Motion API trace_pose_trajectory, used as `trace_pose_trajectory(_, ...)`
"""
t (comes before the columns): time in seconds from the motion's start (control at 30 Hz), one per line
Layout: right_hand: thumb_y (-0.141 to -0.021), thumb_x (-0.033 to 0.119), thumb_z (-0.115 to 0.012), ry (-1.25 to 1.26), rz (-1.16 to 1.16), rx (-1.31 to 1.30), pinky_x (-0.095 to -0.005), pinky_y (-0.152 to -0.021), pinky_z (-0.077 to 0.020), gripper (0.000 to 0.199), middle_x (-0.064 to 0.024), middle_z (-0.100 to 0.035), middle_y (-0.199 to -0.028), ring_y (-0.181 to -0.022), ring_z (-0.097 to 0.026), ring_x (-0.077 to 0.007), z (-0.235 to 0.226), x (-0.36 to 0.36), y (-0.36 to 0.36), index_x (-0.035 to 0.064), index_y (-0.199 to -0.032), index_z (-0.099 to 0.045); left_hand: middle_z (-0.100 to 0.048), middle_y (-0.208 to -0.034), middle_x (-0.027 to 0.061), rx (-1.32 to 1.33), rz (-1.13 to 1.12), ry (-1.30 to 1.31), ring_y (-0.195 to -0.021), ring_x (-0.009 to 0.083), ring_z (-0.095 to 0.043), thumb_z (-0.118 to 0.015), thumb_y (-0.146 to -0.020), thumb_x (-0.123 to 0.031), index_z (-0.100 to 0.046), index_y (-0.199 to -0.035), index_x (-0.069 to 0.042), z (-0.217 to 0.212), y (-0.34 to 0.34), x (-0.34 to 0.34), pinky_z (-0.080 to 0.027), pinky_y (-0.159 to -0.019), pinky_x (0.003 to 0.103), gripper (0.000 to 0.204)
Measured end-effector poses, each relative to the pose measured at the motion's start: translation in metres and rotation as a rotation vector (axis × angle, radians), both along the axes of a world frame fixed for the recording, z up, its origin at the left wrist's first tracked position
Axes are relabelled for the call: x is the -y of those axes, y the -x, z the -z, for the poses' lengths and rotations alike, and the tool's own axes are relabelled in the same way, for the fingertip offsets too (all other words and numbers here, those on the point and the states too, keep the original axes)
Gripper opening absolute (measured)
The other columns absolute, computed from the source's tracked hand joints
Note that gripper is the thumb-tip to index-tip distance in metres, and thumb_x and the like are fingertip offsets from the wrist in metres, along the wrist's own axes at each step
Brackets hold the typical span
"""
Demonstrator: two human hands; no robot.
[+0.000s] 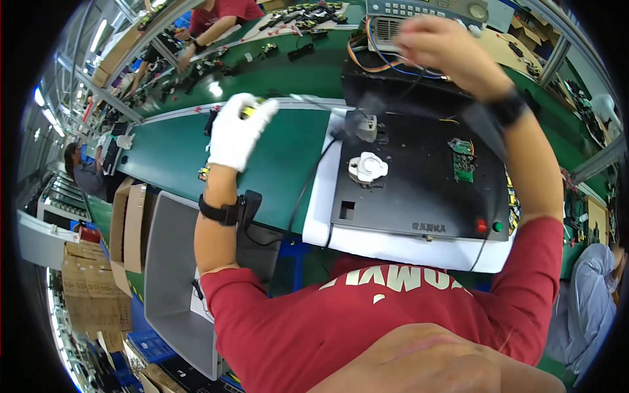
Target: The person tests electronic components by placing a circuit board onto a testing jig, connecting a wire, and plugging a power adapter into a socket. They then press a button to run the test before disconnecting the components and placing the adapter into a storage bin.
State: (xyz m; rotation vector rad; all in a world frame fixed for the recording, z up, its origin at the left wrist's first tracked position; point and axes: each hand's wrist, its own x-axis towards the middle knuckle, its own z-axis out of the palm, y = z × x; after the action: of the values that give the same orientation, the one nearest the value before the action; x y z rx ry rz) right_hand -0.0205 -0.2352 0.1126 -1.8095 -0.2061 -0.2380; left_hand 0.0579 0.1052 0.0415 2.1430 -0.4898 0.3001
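My left hand (234,134), in a white glove and with a black band at the wrist, is raised over the green bench. Its fingers are closed on a small yellow-and-black part (248,112), mostly hidden by the glove. My bare right hand (449,54) is up by the bench instrument (426,9), and motion smears its fingers. Below lies a black test box (413,190) with a white round socket (368,168), a grey socket (367,128), a green circuit board (463,160) and red and green buttons. A dark, blurred object (354,123) with a cable is by the grey socket.
A grey bin (173,275) and cardboard boxes (95,281) stand at the left. Coloured wires (377,65) run from the instrument. Small assemblies lie along the far green conveyor (275,65). A co-worker's arm (213,33) reaches in at the back; another person sits at the right.
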Motion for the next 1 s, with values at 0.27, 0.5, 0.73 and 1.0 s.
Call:
trace_pose_trajectory(0.27, -0.086, 0.019, -0.068, 0.404, -0.082, 0.169, -0.0376, -0.1, -0.0437, 0.065, -0.0181, -0.047, -0.135, -0.123, -0.049, -0.0293, 0.016, -0.026, -0.028, 0.0056, -0.142, -0.039, -0.067, -0.11, 0.016, -0.138, -0.486, -0.249, -0.108, 0.0348, -0.062, -0.061, -0.08, -0.055, -0.067, -0.103, -0.011, 0.065, -0.169, 0.019, -0.047, -0.092, 0.042, 0.05)
trace_pose_trajectory(0.5, -0.091, 0.009, -0.055, 0.496, 0.658, -0.198, -0.0286, -0.084, -0.0479, 0.033, -0.0053, -0.063, -0.115, -0.102, -0.058, -0.0134, 0.049, 0.155, 0.121, 0.0031, -0.123, -0.059, -0.051, -0.139, 0.0134, -0.328, -0.315, -0.996, -0.129, 0.0343, -0.048, -0.052, -0.087, -0.046, -0.057, -0.132, -0.011, 0.117, -0.234, 0.144, -0.036, -0.107, 0.043, 0.056)
trace_pose_trajectory(0.73, -0.073, 0.014, -0.071, 0.885, 0.579, -0.281, -0.0375, -0.086, -0.0517, 0.05, -0.0162, -0.067, -0.112, -0.103, -0.065, -0.028, 0.147, 0.258, 0.066, 0.0017, -0.12, -0.062, -0.047, -0.142, 0.0197, -0.226, 0.26, 0.232, -0.125, 0.0256, -0.049, -0.058, -0.094, -0.023, -0.022, -0.151, -0.003, 0.123, -0.25, 0.179, -0.038, -0.103, 0.032, 0.07)
trace_pose_trajectory(1.0, -0.082, 0.012, -0.069, 0.641, 0.643, -0.47, -0.0307, -0.052, -0.0504, 0.04, -0.0135, -0.067, -0.091, -0.059, -0.065, -0.0174, 0.135, 0.249, 0.049, -0.0002, -0.118, -0.057, -0.061, -0.126, 0.0167, 0.253, 0.309, 0.221, -0.114, 0.0227, -0.059, -0.06, -0.093, -0.013, -0.047, -0.138, -0.002, 0.028, -0.142, 0.171, -0.043, -0.1, 0.033, 0.048)
